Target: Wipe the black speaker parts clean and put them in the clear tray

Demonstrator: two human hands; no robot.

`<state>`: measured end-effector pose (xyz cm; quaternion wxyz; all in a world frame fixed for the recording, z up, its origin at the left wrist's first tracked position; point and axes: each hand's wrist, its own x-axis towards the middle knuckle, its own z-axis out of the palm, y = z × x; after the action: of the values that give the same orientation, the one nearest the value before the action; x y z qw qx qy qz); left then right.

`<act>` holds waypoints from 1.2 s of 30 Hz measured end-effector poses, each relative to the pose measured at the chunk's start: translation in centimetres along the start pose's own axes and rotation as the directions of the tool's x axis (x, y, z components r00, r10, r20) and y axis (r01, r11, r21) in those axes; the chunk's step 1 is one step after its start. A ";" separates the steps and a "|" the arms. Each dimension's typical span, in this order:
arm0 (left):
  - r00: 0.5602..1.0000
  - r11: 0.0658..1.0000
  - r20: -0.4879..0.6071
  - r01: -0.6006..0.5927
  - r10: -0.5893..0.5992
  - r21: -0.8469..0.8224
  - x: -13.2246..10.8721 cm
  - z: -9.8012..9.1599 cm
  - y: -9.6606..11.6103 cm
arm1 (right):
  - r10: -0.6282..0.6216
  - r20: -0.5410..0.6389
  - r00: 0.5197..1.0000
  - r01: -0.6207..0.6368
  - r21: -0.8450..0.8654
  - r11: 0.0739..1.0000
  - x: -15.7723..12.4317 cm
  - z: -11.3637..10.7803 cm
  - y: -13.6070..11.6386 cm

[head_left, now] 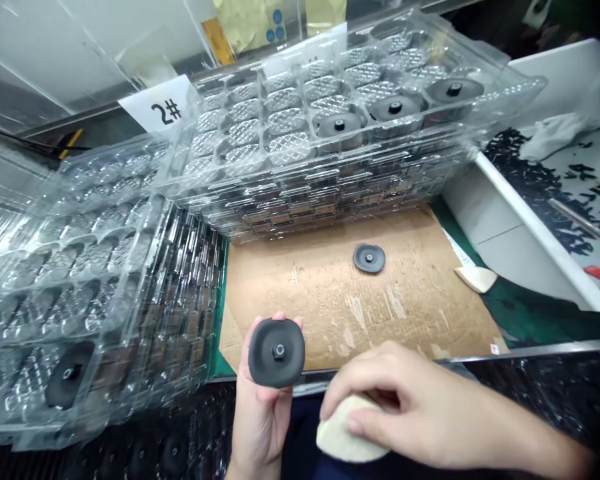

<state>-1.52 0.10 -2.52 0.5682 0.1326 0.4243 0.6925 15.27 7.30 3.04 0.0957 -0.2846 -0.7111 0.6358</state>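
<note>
My left hand [264, 413] holds a black oval part [264, 363] with a small central stub, its dished face turned up, fingertips showing round its edge. To its right, my right hand [410, 407] grips a cream-coloured pad [347, 440] between thumb and fingers; the pad does not touch the part. A second black oval part [369, 258] lies on the brown cardboard sheet [320, 293] beyond my hands.
A tall stack of clear trays [290, 148] stands at the back, several black parts in its top tray. More clear trays [80, 247] are at the left. At the right, a white bin [540, 247] holds small black pieces; another cream pad [476, 278] lies beside it.
</note>
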 end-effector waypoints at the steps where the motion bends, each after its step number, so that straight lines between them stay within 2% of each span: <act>1: 1.000 1.000 0.019 -0.003 0.003 -0.011 0.0 -0.1 0.1 | 0.038 -0.014 0.999 -0.037 0.064 0.997 -0.3 -0.2 0.7; 3: 0.999 1.000 0.043 0.006 -0.005 -0.019 0.1 -0.1 0.1 | 0.113 -0.150 0.982 -0.091 0.148 0.985 -0.7 -0.4 2.4; 5: 0.998 0.999 0.054 0.029 -0.028 -0.020 0.0 0.2 0.1 | 0.155 -0.274 0.949 -0.113 0.161 0.980 -0.9 -0.5 3.8; 8: 0.997 0.998 0.056 0.063 -0.061 -0.025 -0.1 0.5 0.0 | 0.109 -0.435 0.894 -0.108 0.028 0.994 -0.8 -0.5 3.9; 10: 0.996 0.997 0.051 0.073 -0.071 -0.034 -0.3 0.6 0.0 | -0.036 -0.535 0.844 -0.030 -0.114 0.993 -0.6 -0.4 2.7; 12: 0.996 0.996 0.028 0.082 -0.081 -0.038 -0.5 0.5 -0.1 | -0.289 -0.568 0.771 0.148 -0.282 0.948 -0.1 -0.3 1.2; 14: 0.992 0.992 -0.005 0.122 -0.123 -0.045 -0.7 0.4 -0.2 | -0.549 -0.474 0.689 0.351 -0.445 0.824 0.6 -0.1 0.1; 15: 0.989 0.989 -0.015 0.144 -0.145 -0.041 -0.8 0.3 -0.3 | -0.613 -0.397 0.683 0.400 -0.499 0.769 1.0 0.0 -0.1; 16: 0.986 0.987 -0.031 0.160 -0.161 -0.032 -0.9 0.2 -0.3 | -0.621 -0.326 0.713 0.395 -0.544 0.740 1.3 0.1 -0.3; 17: 0.985 0.986 -0.053 0.166 -0.167 -0.017 -1.0 0.1 -0.3 | -0.584 -0.279 0.762 0.348 -0.584 0.733 1.5 0.1 -0.3; 18: 0.985 0.988 -0.080 0.154 -0.153 0.001 -1.0 0.1 -0.3 | -0.525 -0.268 0.808 0.278 -0.612 0.740 1.7 0.2 -0.2; 19: 0.985 0.990 -0.107 0.138 -0.136 0.018 -1.0 0.1 -0.2 | -0.479 -0.279 0.832 0.222 -0.624 0.749 1.8 0.3 -0.2; 20: 0.984 0.991 -0.121 0.133 -0.129 0.022 -1.0 0.3 -0.2 | -0.472 -0.295 0.831 0.208 -0.622 0.755 1.8 0.3 -0.2; 22: 0.982 0.988 -0.108 0.157 -0.155 0.007 -0.9 0.6 -0.3 | -0.549 -0.321 0.772 0.302 -0.575 0.760 1.9 0.5 -0.3; 24: 0.980 0.983 -0.087 0.182 -0.180 0.013 -0.6 0.7 -0.3 | -0.567 -0.331 0.754 0.372 -0.497 0.784 2.3 0.2 -0.1; 27: 0.981 0.986 -0.116 0.159 -0.153 0.045 -0.1 0.5 -0.3 | -0.428 -0.355 0.831 0.267 -0.420 0.867 2.5 -0.8 1.0; 28: 0.984 0.989 -0.116 0.144 -0.138 0.045 -0.1 0.4 -0.2 | -0.375 -0.384 0.844 0.215 -0.399 0.892 2.4 -1.0 1.8; 32: 0.993 0.994 -0.066 0.101 -0.099 0.032 0.1 0.4 0.1 | -0.216 -0.502 0.838 0.040 -0.337 0.941 1.4 -0.1 6.7; 34: 0.997 0.997 -0.045 0.070 -0.068 0.035 0.2 0.6 0.1 | -0.161 -0.487 0.858 -0.011 -0.332 0.943 1.0 1.1 9.2; 36: 0.998 0.998 -0.044 0.040 -0.038 0.053 0.4 0.8 -0.1 | -0.131 -0.481 0.867 -0.036 -0.322 0.946 0.9 1.9 10.5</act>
<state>-1.05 0.82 -2.16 0.5686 0.1244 0.4575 0.6722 16.54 6.44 -7.62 0.2433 -0.4322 -0.7628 0.4148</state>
